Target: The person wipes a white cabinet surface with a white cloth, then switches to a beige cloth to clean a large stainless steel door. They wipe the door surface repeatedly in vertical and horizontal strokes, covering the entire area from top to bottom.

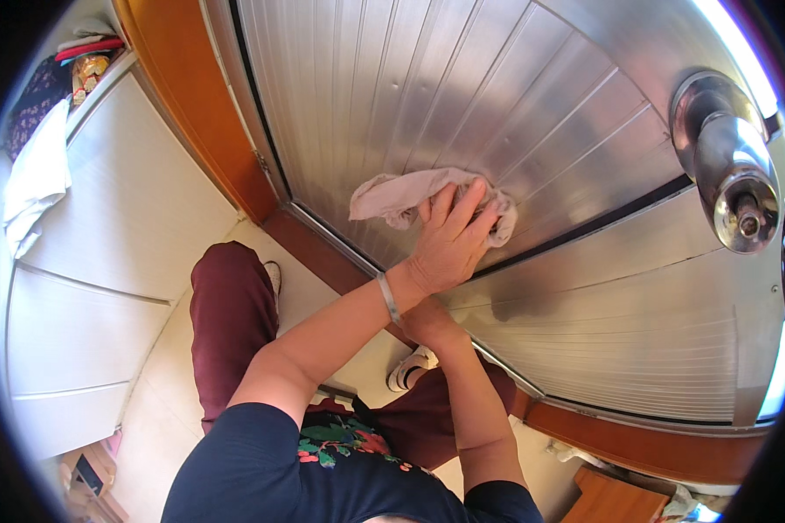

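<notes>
My left hand [454, 238], with a pale bracelet at its wrist, presses a crumpled pale pink cloth [399, 193] against a ribbed metal door panel [432, 85]. Its fingers are spread and bent over the cloth. Just below the left wrist is my right hand [434, 321], close to the lower part of the metal surface. The left forearm partly covers it and its fingers are hidden, so whether it holds anything cannot be told. A black strip [582, 225] crosses the metal to the right of the cloth.
A shiny metal handle [736, 170] juts out at the upper right. Brown wooden framing [327, 261] borders the metal. White cabinet fronts [118, 196] stand at the left, with a white cloth [39, 180] hanging over them. A wooden piece of furniture [615, 497] is at the lower right.
</notes>
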Demonstrator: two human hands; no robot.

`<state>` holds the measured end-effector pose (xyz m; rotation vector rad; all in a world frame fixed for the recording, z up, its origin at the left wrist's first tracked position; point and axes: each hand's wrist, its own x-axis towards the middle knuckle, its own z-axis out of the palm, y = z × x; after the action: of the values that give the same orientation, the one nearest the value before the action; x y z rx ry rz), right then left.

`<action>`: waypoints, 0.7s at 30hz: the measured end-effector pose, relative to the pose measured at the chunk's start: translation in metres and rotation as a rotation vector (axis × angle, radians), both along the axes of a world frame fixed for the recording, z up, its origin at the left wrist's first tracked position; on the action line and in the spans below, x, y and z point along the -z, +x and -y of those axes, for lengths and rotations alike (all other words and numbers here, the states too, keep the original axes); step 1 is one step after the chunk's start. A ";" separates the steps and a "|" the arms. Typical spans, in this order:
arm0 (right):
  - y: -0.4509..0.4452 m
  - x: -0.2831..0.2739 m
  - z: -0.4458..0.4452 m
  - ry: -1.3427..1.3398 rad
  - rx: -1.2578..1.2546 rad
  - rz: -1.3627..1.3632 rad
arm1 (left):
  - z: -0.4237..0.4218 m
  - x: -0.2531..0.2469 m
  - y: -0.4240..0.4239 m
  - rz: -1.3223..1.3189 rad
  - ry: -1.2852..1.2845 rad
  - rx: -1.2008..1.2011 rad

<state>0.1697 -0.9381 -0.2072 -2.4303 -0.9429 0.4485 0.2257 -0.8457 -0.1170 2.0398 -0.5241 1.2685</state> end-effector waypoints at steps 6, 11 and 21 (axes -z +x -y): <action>0.000 -0.017 0.007 -0.117 -0.029 -0.050 | 0.003 -0.155 0.036 0.375 -0.286 -0.230; -0.006 -0.001 0.020 -0.226 -0.044 0.083 | -0.005 -0.113 0.034 0.316 -0.084 -0.215; -0.005 -0.001 0.009 -0.126 0.055 -0.174 | 0.011 0.084 -0.004 -0.308 -0.423 -0.108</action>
<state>0.1646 -0.9468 -0.2064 -2.4746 -0.7935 0.7056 0.2217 -0.8568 -0.2012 1.8670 0.0014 0.9949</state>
